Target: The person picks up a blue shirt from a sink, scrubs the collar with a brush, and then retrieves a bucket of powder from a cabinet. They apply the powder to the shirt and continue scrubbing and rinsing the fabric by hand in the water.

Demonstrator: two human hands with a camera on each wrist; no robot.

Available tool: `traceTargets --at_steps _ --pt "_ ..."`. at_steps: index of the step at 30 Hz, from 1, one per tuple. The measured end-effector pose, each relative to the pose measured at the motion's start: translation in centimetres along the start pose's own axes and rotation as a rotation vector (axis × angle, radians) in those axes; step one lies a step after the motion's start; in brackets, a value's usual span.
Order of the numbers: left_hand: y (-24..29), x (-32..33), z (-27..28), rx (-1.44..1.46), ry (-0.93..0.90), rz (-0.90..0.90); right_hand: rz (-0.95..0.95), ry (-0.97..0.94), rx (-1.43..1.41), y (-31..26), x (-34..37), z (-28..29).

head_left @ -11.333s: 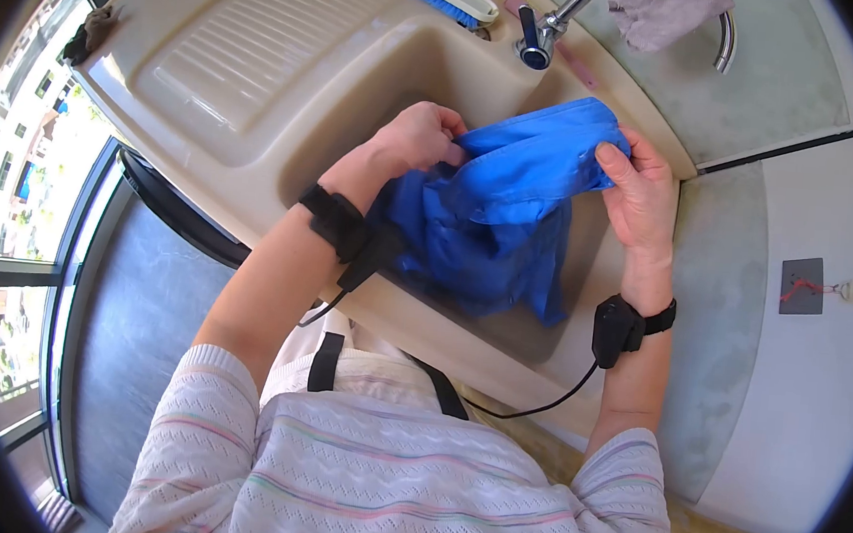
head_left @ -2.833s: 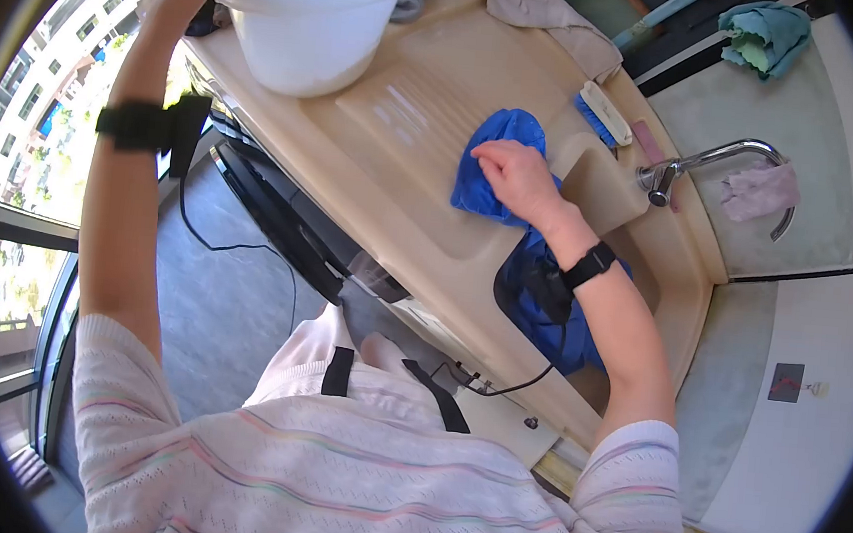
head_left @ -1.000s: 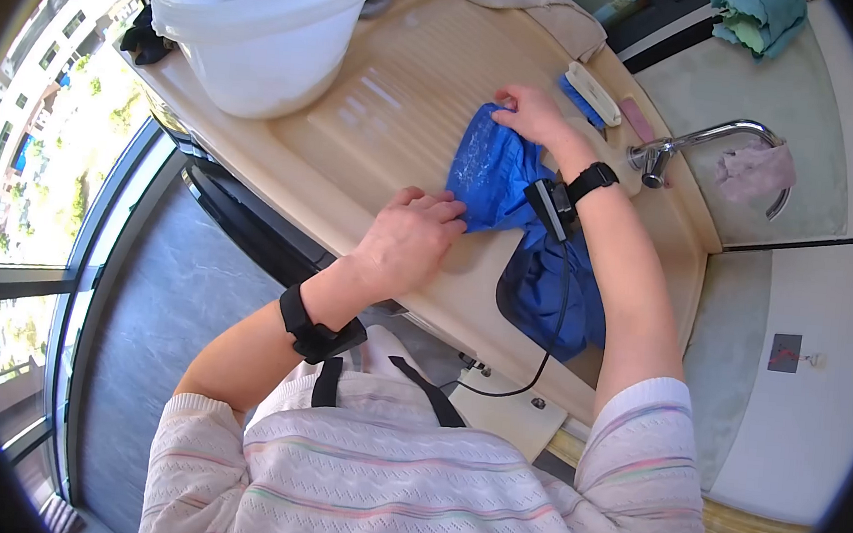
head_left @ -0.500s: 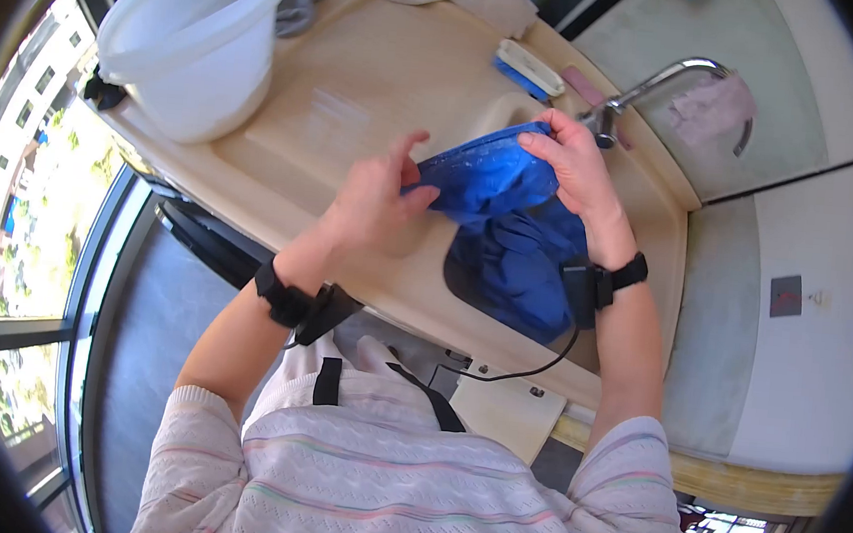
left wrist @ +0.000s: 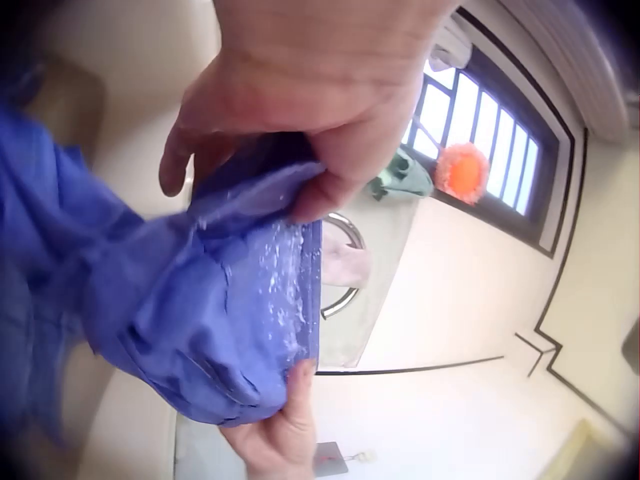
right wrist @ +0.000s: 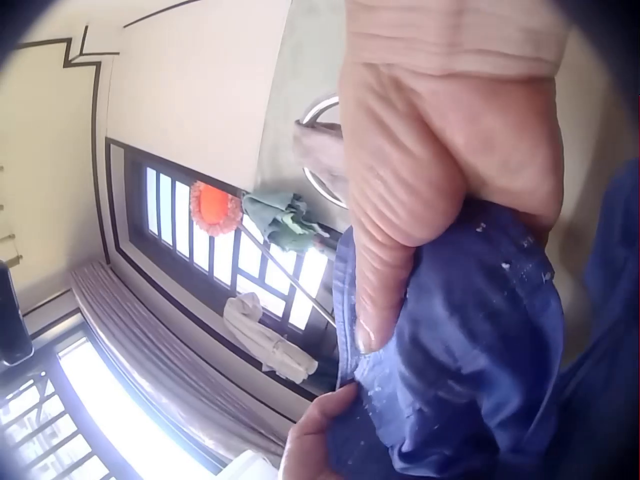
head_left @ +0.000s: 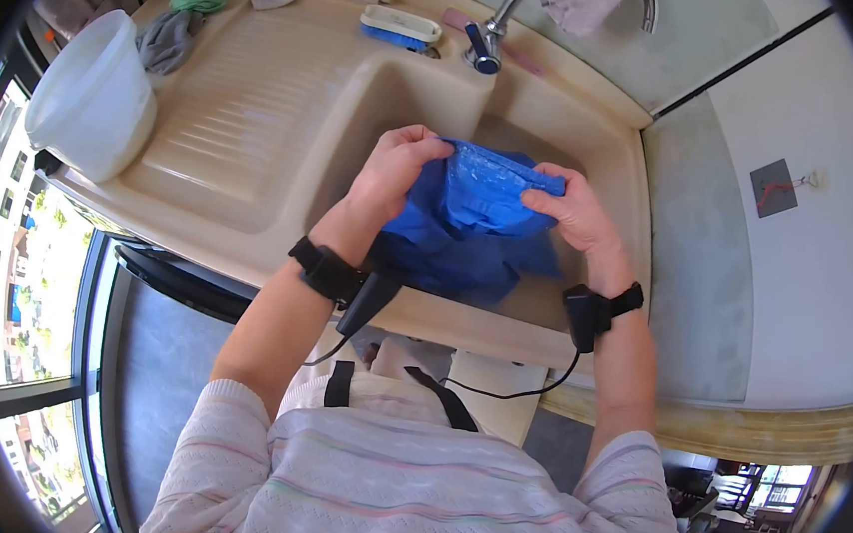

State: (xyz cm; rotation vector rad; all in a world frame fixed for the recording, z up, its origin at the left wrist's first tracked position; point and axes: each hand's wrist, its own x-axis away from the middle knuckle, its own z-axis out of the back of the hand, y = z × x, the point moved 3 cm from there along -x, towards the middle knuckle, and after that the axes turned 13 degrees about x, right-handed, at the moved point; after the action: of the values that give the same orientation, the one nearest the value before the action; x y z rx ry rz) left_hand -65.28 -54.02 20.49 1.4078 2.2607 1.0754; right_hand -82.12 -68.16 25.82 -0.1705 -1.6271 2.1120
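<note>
The beige sink held the blue cloth, with space toward the right wall. The white basin stood near the left edge, well apart. The left hand and right hand pinched the cloth's raised edge.

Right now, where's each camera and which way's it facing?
Head: worn on the head, facing forward and down at the sink and blue cloth; arms, torso, left hand and right hand show.
Left wrist: on that wrist, facing past the left hand over the cloth; the right hand appears at the bottom.
Right wrist: on that wrist, facing past the right hand over the cloth; left fingers show bottom left.
Both wrist views share the cloth, barred window and orange round thing.
</note>
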Motion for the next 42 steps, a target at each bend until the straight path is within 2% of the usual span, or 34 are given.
traceTargets --at_steps 3,5,6,8,10,12,13,14,15,16,18,19,22,23,24,26,27,29,30,32,34,35,36,37,38,39,40,42 --pt "-3.0 -1.4 -1.5 0.138 0.091 -0.039 0.031 -0.031 -0.029 2.0 -0.2 0.6" --pt "-4.6 -2.2 -2.2 0.246 0.181 -0.02 0.008 0.117 -0.233 3.5 -2.0 1.3" --pt "-5.5 -2.7 -2.5 0.24 0.178 -0.014 0.007 0.124 -0.239 4.4 -3.1 1.1" --pt "-7.2 -3.9 -2.3 0.323 0.319 0.022 -0.069 0.323 -0.165 6.4 -5.4 0.4" --pt "-8.2 -5.5 -1.5 0.302 0.369 0.047 -0.124 0.495 0.211 7.4 -7.5 -0.8" --pt "-8.4 -5.4 -0.9 0.393 0.533 0.192 0.095 0.665 0.718 3.9 -6.9 -4.5" --pt "-9.7 -5.8 0.6 0.398 0.544 0.202 0.113 0.592 0.759 2.1 -6.2 -6.4" --pt "-11.6 -6.8 2.4 0.545 0.364 0.157 0.24 0.538 0.782 0.9 -5.6 -8.5" --pt "-11.4 -6.8 2.6 0.686 0.177 0.106 0.268 0.564 0.843 1.2 -6.2 -9.0" --pt "-11.7 -7.2 2.5 0.688 0.183 0.109 0.296 0.589 0.907 1.7 -6.8 -9.2" --pt "-10.5 -6.1 -0.3 0.637 0.452 0.125 0.098 0.569 1.006 3.7 -9.1 -7.2" --pt "-10.7 -6.2 -0.3 0.485 0.539 0.164 0.092 0.601 1.021 5.6 -10.3 -5.6" --pt "-10.7 -6.3 -0.2 0.542 0.559 0.156 0.051 0.586 1.089 5.0 -9.8 -6.3" --pt "-9.9 -5.8 -0.5 0.524 0.506 0.106 0.072 0.535 1.146 4.3 -9.2 -6.8" --pt "-11.1 -6.3 1.1 0.527 0.507 0.102 0.25 0.535 1.114 3.1 -8.0 -8.3" --pt "-14.0 -6.7 2.8 1.089 -0.304 0.06 0.452 0.657 0.965 0.9 -6.2 -10.5" --pt "-13.0 -6.4 1.5 1.085 -0.307 0.067 0.448 0.665 0.964 1.8 -6.8 -9.2" --pt "-11.8 -5.7 -0.9 0.585 0.302 0.167 0.0 0.555 0.96 5.7 -8.9 -5.6" --pt "-11.4 -5.3 -0.9 0.31 0.587 0.208 0.0 0.563 0.955 5.9 -9.0 -5.7" --pt "-12.4 -5.2 0.1 0.35 0.59 0.205 0.082 0.644 1.111 6.1 -8.8 -5.8" --pt "-11.6 -5.2 0.9 0.446 0.135 0.068 0.094 0.619 1.123 3.3 -7.3 -7.8" --pt "-11.7 -5.0 0.8 0.492 -0.091 0.001 0.235 0.593 1.099 2.3 -6.5 -9.0" --pt "-14.6 -6.9 2.4 0.492 -0.091 0.004 0.371 0.57 1.071 1.8 -5.9 -9.7" --pt "-18.8 -10.2 5.1 0.217 -0.026 -0.122 0.219 0.546 1.106 2.8 -6.6 -8.7" --pt "-21.0 -11.9 6.4 -0.057 0.04 -0.251 0.193 0.629 1.082 4.6 -7.6 -7.3" --pt "-12.2 -5.4 -0.8 0.368 0.482 0.227 0.131 0.637 1.072 6.1 -8.3 -5.7" --pt "-11.0 -5.2 -1.2 0.365 0.483 0.222 0.067 0.645 1.056 7.0 -8.7 -4.9" --pt "-10.4 -4.8 -1.5 0.299 0.462 0.214 0.096 0.623 1.108 5.5 -7.7 -5.8"
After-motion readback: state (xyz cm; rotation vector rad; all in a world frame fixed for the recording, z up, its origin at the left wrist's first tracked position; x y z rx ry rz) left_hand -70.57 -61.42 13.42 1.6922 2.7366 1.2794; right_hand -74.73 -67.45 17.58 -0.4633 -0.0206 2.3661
